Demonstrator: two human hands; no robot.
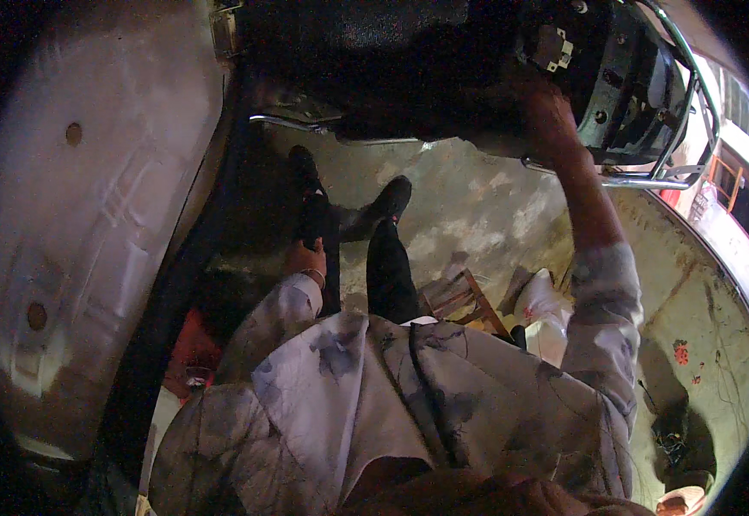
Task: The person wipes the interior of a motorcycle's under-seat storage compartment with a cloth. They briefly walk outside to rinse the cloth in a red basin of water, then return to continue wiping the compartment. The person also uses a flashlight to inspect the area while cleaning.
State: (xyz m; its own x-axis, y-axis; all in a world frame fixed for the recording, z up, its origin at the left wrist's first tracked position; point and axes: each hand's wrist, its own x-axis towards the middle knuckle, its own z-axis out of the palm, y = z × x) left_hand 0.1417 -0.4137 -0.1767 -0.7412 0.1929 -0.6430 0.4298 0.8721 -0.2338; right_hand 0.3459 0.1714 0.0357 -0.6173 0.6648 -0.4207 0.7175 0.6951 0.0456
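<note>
My right hand (545, 103) reaches up to a dark, curved vehicle body part (597, 106) with bolt holes and a chrome tube frame (652, 177) around it. Shadow covers its fingers, so its hold is not clear. A small pale bracket-like piece (561, 55) lies just beyond that hand. My left hand (306, 258) is low beside my leg, its fingers curled around a dark object (314, 222) that I cannot make out. A bracelet circles the left wrist.
A large pale metal panel (97, 213) with round holes rises at the left. A wooden stool or frame (468, 303) and white sacks (539, 303) stand on the floor by my right side. Something red (193, 348) is at lower left. Thin wires (671, 442) lie at lower right.
</note>
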